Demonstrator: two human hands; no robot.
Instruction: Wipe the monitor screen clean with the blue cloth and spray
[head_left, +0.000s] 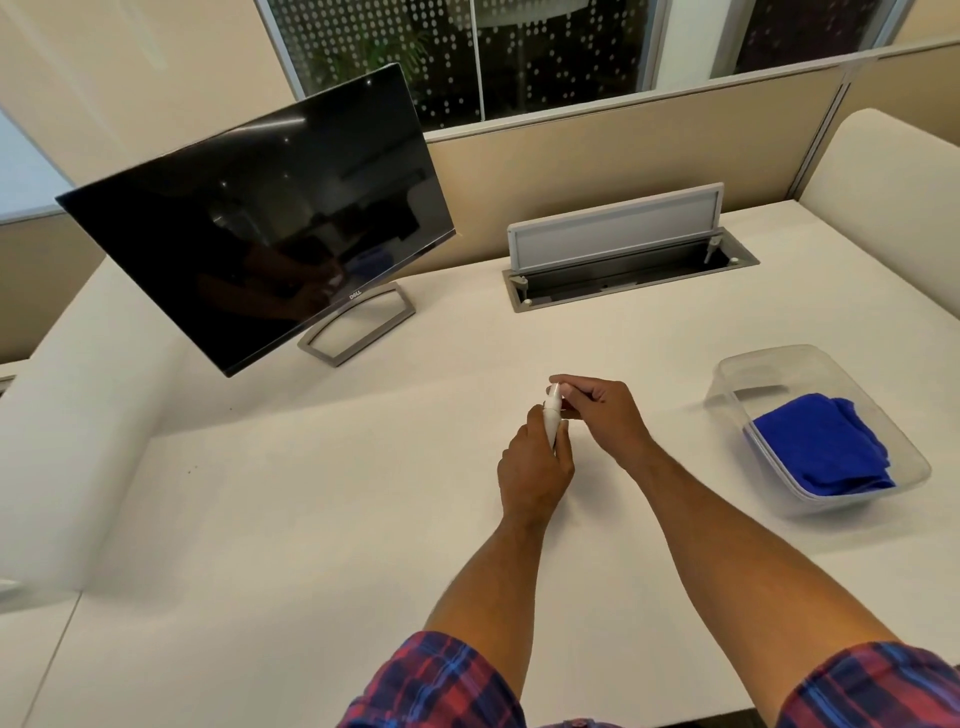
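— Nearest first, then: plaid sleeves at the bottom edge, bare forearms reaching out over the white desk (260, 519).

— And mid-desk?

— Left hand (535, 470) curled round the body of the small white spray bottle (551, 415), held upright just above the desktop. Right hand (605, 415) pinching the bottle's top with thumb and fingertips. Probably working the cap or nozzle; hard to tell which.

— Risks from here?

— Could squirt early if the nozzle gets pressed while pointing at the desk or the wrist. Small smooth bottle, so could also slip out of a loose grip during a twist. Nozzle direction not readable from this view.

— Cloth?

— Blue cloth (826, 447) folded inside the clear plastic tub (904, 452), right of the hands and well apart from them. Not yet picked up. Tub looks light; might slide or tip toward the right edge if the cloth gets yanked out.

— Room to move?

— Plenty of bare desktop between hands and monitor (260, 228). Farther back, open cable hatch (628, 265) with its lid up, behind the hands; worth keeping the bottle and cap away from that slot. Monitor at far left, screen dark and tilted, on a thin open-frame stand (358, 327); likely to rock or shift under a hard wipe. Spraying straight onto the panel might let liquid run into the bottom bezel. Beige partition behind, windows beyond.
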